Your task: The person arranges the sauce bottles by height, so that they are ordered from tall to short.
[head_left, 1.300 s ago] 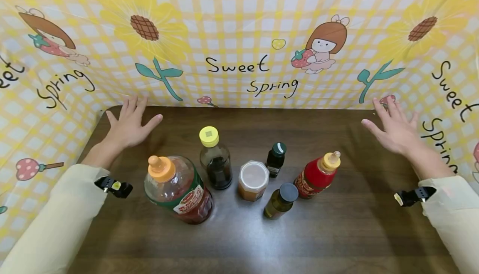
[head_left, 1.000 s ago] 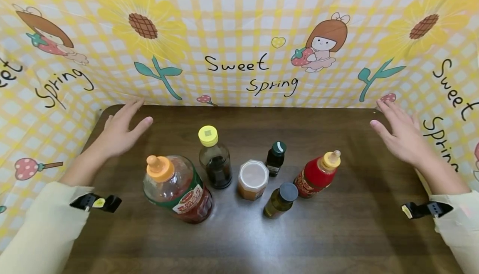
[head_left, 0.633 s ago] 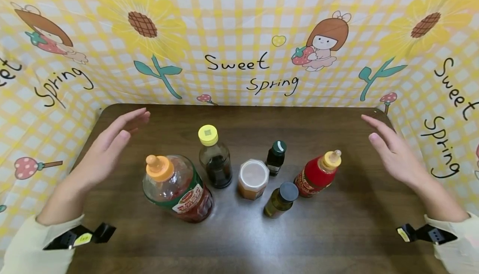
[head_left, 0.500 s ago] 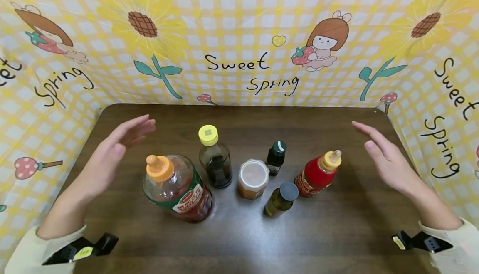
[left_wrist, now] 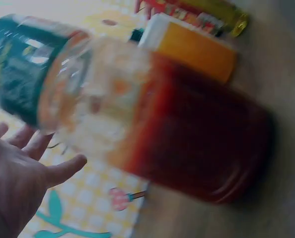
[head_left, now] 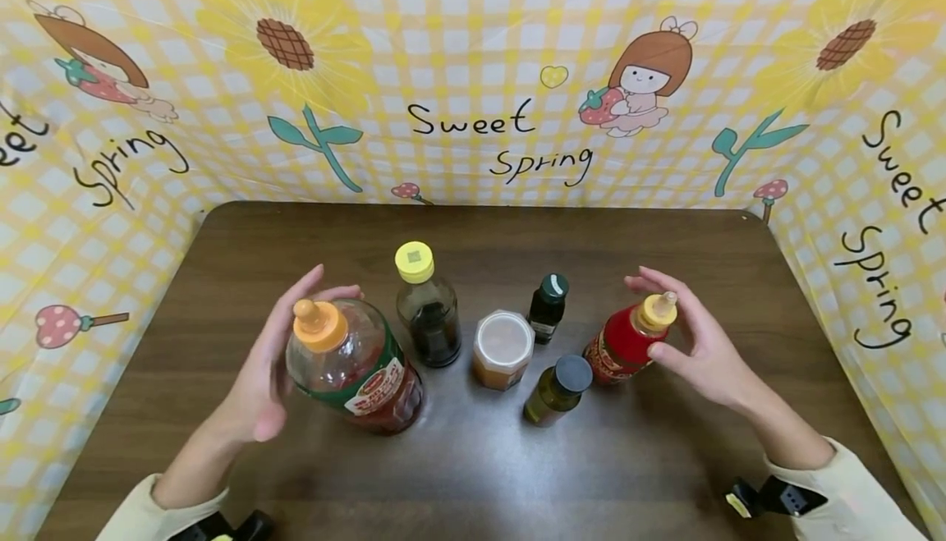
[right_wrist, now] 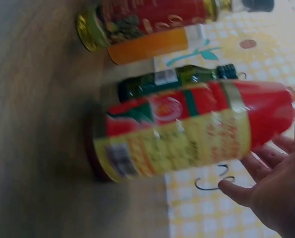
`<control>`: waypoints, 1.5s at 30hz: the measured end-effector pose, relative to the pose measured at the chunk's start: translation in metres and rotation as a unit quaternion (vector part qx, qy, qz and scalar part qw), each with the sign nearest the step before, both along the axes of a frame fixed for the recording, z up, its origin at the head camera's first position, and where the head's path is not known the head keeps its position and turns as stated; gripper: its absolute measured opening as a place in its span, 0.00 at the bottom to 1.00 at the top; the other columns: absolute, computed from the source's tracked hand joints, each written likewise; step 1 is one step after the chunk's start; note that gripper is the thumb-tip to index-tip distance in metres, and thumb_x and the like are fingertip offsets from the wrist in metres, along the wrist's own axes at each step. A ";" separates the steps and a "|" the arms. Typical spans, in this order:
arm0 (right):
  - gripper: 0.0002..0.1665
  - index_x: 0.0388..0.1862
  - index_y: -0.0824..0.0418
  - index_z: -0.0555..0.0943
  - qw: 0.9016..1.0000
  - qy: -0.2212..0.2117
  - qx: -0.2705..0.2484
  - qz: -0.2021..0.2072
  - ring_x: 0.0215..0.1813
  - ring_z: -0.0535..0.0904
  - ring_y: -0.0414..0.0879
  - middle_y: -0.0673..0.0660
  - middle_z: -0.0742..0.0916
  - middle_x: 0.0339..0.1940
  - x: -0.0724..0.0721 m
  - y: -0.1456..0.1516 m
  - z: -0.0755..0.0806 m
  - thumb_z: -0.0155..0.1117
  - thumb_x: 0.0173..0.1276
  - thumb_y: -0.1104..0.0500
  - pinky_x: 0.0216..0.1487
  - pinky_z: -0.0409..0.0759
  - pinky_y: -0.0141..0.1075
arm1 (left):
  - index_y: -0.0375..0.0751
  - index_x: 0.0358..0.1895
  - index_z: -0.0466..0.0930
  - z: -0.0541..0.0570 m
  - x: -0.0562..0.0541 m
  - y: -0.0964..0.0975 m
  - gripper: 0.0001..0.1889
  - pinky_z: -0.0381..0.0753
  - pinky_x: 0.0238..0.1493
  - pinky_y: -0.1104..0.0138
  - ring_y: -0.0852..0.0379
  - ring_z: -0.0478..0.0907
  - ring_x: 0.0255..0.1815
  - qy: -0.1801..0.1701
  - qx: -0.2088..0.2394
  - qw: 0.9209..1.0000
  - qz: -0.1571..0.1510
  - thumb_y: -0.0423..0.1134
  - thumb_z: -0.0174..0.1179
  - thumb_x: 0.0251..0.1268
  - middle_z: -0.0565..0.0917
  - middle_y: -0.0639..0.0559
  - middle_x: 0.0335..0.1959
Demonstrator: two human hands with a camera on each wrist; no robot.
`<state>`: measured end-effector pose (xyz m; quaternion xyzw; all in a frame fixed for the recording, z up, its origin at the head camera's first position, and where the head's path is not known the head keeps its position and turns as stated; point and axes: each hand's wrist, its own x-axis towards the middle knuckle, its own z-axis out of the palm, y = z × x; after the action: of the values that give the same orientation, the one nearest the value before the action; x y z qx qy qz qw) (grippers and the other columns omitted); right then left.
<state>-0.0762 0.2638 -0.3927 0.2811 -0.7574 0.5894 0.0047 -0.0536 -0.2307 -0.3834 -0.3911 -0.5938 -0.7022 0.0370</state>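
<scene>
My left hand (head_left: pixel 259 389) curves around the left side of a large clear bottle of red sauce (head_left: pixel 377 397) with an orange pump-like cap and green label. Its fingers are relaxed behind the bottle, and in the left wrist view the palm faces the sauce bottle (left_wrist: pixel 197 129) with a gap showing. On the other side, my right hand (head_left: pixel 702 352) spreads thumb and fingers about the upper part of a red squeeze bottle (head_left: pixel 617 348) with a yellow nozzle cap. The right wrist view shows that squeeze bottle (right_wrist: pixel 177 134) upright with the fingers loosely spread by its top.
Between the two stand a dark-liquid bottle with yellow cap (head_left: pixel 431 319), an orange-brown jar with white lid (head_left: pixel 498 369), a small dark green bottle (head_left: pixel 545 315) and a short grey-capped bottle (head_left: pixel 547 401). Yellow checked cloth (head_left: pixel 473 48) walls the brown table (head_left: pixel 473 483).
Both hands have come from the far outer corners of the table inward and toward me, the left to the large sauce bottle, the right to the red squeeze bottle. The bottles stay put.
</scene>
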 end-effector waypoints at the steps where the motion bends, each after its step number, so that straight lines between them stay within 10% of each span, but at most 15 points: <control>1: 0.46 0.79 0.64 0.60 1.000 -0.008 -0.006 0.001 0.72 0.68 0.50 0.68 0.72 0.72 0.000 -0.002 -0.002 0.70 0.66 0.64 0.66 0.70 0.30 | 0.28 0.80 0.36 -0.002 0.002 0.002 0.65 0.73 0.67 0.60 0.42 0.66 0.74 -0.007 0.003 1.000 -0.002 0.69 0.65 0.58 0.62 0.27 0.74; 21: 0.35 0.64 0.69 0.71 0.998 -0.033 0.002 -0.049 0.64 0.78 0.46 0.61 0.81 0.63 0.002 -0.025 -0.022 0.69 0.58 0.80 0.61 0.76 0.29 | 0.25 0.77 0.48 -0.012 0.012 0.019 0.60 0.75 0.65 0.66 0.51 0.77 0.65 -0.032 -0.006 0.998 0.050 0.46 0.81 0.50 0.76 0.38 0.66; 35: 0.33 0.61 0.69 0.72 0.998 -0.028 0.003 -0.055 0.59 0.79 0.44 0.64 0.82 0.59 0.004 -0.026 -0.023 0.68 0.57 0.81 0.58 0.77 0.29 | 0.21 0.69 0.64 -0.013 0.008 0.012 0.48 0.77 0.60 0.69 0.56 0.81 0.58 0.022 -0.027 0.993 0.113 0.37 0.81 0.47 0.80 0.46 0.60; 45: 0.33 0.61 0.69 0.72 0.998 -0.028 0.004 -0.062 0.58 0.79 0.43 0.62 0.83 0.58 0.004 -0.026 -0.023 0.68 0.57 0.81 0.58 0.77 0.28 | 0.24 0.67 0.67 0.004 -0.012 0.000 0.45 0.75 0.62 0.68 0.54 0.80 0.58 0.044 0.033 0.988 0.144 0.36 0.81 0.47 0.81 0.44 0.58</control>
<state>-0.0719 0.2376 -0.4154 0.2172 -0.7752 0.5929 0.0187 -0.0659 -0.2307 -0.3789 -0.3305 -0.6178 -0.6913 0.1765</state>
